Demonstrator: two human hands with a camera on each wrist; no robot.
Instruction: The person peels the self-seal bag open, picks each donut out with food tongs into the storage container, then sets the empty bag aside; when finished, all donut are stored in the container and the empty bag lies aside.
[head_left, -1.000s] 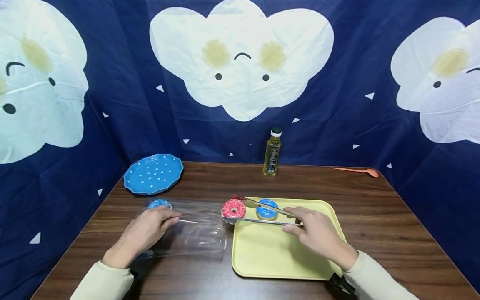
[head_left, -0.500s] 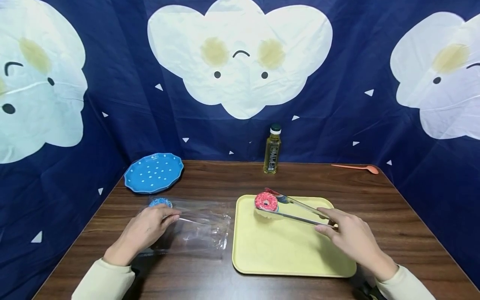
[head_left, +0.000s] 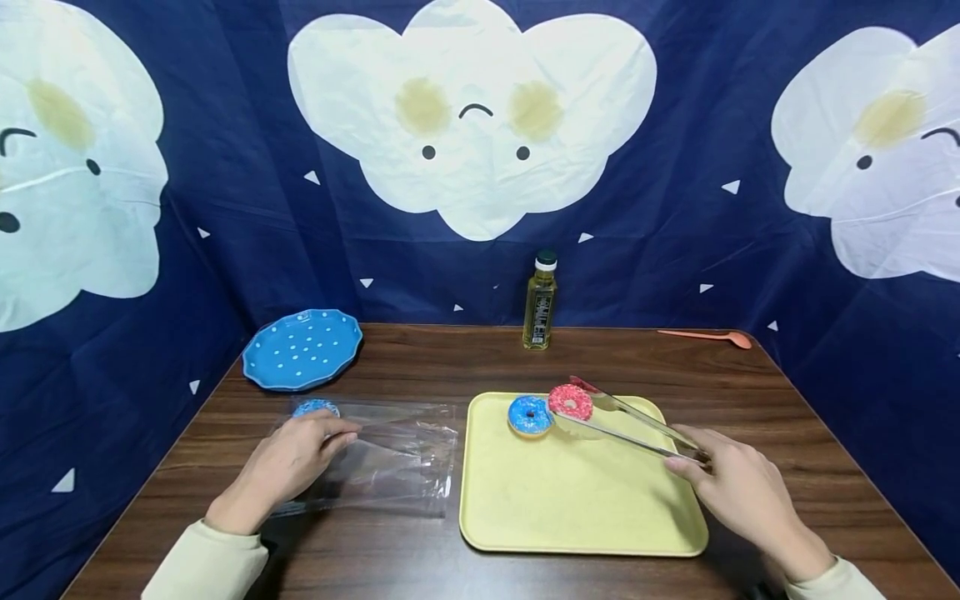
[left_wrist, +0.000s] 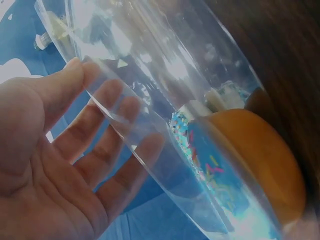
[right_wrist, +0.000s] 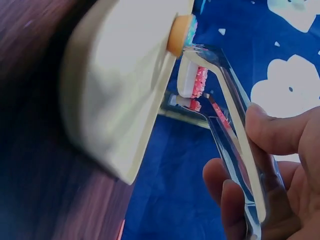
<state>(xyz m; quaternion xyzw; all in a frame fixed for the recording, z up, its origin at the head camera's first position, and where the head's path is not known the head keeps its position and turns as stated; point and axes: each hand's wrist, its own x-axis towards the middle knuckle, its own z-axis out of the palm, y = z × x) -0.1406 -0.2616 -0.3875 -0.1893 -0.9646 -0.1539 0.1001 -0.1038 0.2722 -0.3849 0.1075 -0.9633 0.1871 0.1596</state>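
Thumb and forefinger of my left hand pinch the upper edge of a clear plastic bag, lifting its film. Inside the bag's left end lies a blue-iced donut with sprinkles, partly behind my hand in the head view. My right hand grips metal tongs. Between the tongs' tips is a pink-iced donut, over the back of the yellow tray. Just left of it, another blue donut sits on the tray. The right wrist view shows the pink donut tilted between the tips.
A blue dotted plate stands at the back left. An oil bottle is upright behind the tray, and an orange spoon lies at the back right. A dark blue cloth with white clouds encloses the wooden table.
My right hand has carried the pink donut in the tongs rightward from the bag's open end, past the blue donut on the tray. The left hand has stayed at the bag.
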